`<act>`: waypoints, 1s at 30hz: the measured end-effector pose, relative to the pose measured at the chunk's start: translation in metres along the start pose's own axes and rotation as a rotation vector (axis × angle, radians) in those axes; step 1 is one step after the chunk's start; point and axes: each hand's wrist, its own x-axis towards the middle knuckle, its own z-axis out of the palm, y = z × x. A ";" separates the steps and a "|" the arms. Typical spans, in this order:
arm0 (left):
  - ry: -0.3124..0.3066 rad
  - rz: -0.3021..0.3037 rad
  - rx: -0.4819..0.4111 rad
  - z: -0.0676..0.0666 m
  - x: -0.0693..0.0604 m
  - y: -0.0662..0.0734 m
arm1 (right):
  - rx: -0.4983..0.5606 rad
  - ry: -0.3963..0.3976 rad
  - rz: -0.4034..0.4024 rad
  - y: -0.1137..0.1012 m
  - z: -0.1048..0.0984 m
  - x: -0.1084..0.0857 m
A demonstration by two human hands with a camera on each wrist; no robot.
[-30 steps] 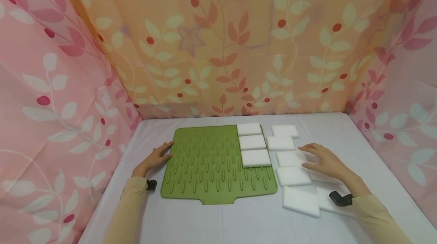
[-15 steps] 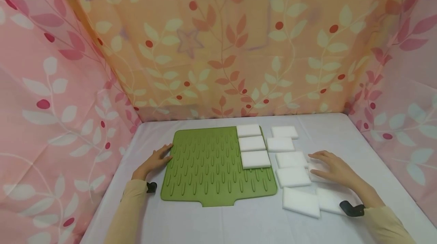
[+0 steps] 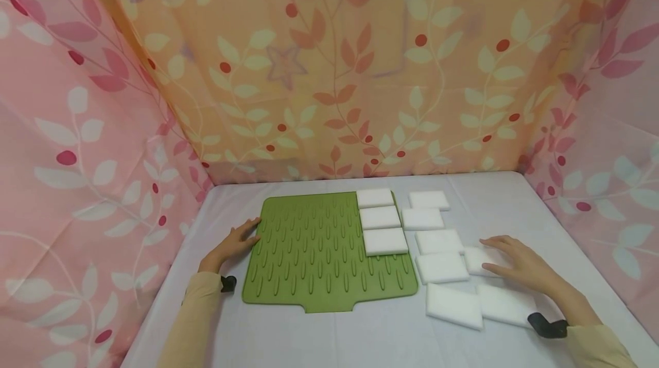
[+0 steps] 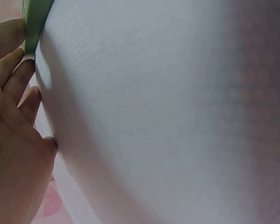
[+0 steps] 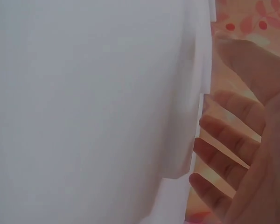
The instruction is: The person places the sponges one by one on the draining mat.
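Observation:
A green ribbed mat (image 3: 309, 253) lies flat on the white table, with three white rectangular sponges (image 3: 385, 241) in a column along its right side. At the mat's left edge my left hand (image 3: 235, 243) rests with its fingertips touching the rim; in the left wrist view the fingers meet the green edge (image 4: 33, 28). Over a white sponge (image 3: 480, 261) to the right of the mat hovers my right hand (image 3: 522, 266), fingers spread and holding nothing. It partly covers that sponge. The right wrist view shows the fingers (image 5: 224, 163) apart, beside a large blurred white surface.
Several more white sponges lie loosely right of the mat, among them a far one (image 3: 429, 200) and a near one (image 3: 454, 306). Floral cloth walls (image 3: 334, 70) enclose the table at the back and sides. A black wrist device (image 3: 547, 325) sits on the right wrist.
My right hand has moved right and toward me, from beside the sponge column to above the sponge farther right, uncovering others. My left hand and the mat stay in place.

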 end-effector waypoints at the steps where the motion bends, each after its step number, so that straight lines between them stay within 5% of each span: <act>1: 0.000 0.001 -0.003 0.000 0.000 0.000 | 0.001 -0.011 0.009 0.001 0.000 -0.001; 9: 0.008 0.009 0.000 -0.001 -0.001 0.004 | -0.007 -0.064 0.055 0.005 -0.006 -0.008; 30: -0.004 0.000 0.006 -0.002 -0.004 0.010 | 0.014 -0.032 -0.025 0.013 -0.012 -0.016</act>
